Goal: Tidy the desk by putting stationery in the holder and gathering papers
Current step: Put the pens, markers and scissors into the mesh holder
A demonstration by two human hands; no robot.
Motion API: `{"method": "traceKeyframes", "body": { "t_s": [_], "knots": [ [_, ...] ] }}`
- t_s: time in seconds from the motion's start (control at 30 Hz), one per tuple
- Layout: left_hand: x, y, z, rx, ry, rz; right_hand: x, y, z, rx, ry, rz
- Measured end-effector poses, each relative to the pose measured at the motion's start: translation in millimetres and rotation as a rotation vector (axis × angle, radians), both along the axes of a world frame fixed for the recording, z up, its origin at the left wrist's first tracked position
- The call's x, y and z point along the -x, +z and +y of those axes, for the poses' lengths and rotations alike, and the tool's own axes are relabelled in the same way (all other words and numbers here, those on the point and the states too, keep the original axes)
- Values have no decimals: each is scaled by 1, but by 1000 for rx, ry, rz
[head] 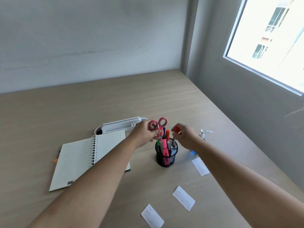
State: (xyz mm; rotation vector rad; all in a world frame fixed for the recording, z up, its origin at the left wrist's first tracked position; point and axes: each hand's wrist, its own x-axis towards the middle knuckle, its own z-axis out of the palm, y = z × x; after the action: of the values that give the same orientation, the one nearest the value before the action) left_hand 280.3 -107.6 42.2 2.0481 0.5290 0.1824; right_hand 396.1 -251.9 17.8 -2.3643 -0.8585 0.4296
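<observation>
A black mesh holder [165, 157] stands mid-desk with several pens and a pink highlighter [165, 148] in it. My left hand [144, 134] grips pink-handled scissors [159, 125], handles up, their blades pointing down into the holder. Just right of it, my right hand [185, 137] pinches an orange-capped pen [175, 133] over the holder's right side, its tip inside the rim. Three small white paper slips lie loose: one [200, 166] right of the holder, one [183, 198] nearer me, one [152, 216] at the front.
An open spiral notebook [85, 157] lies left of the holder, partly under my left forearm. A white desk lamp base [121, 125] sits behind it. A pump bottle [204, 134] stands behind my right hand. Wall and window close off the right side.
</observation>
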Motion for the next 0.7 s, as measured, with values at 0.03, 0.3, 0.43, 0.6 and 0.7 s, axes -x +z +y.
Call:
{"method": "traceKeyframes", "body": {
  "t_s": [0.03, 0.3, 0.43, 0.6, 0.7],
  "knots": [
    [-1, -2, 1, 4, -4, 4, 0, -4, 1, 15, 22, -2],
    [-1, -21, 5, 116, -16, 54, -2, -37, 4, 118, 83, -65],
    [0, -36, 6, 187, 30, 77, 1, -41, 1, 116, 60, -10],
    [2, -56, 7, 169, 111, 123, 3, -49, -9, 94, -15, 131],
    [1, -61, 3, 182, 149, 125, 4, -50, -12, 86, -34, 136]
  ]
}}
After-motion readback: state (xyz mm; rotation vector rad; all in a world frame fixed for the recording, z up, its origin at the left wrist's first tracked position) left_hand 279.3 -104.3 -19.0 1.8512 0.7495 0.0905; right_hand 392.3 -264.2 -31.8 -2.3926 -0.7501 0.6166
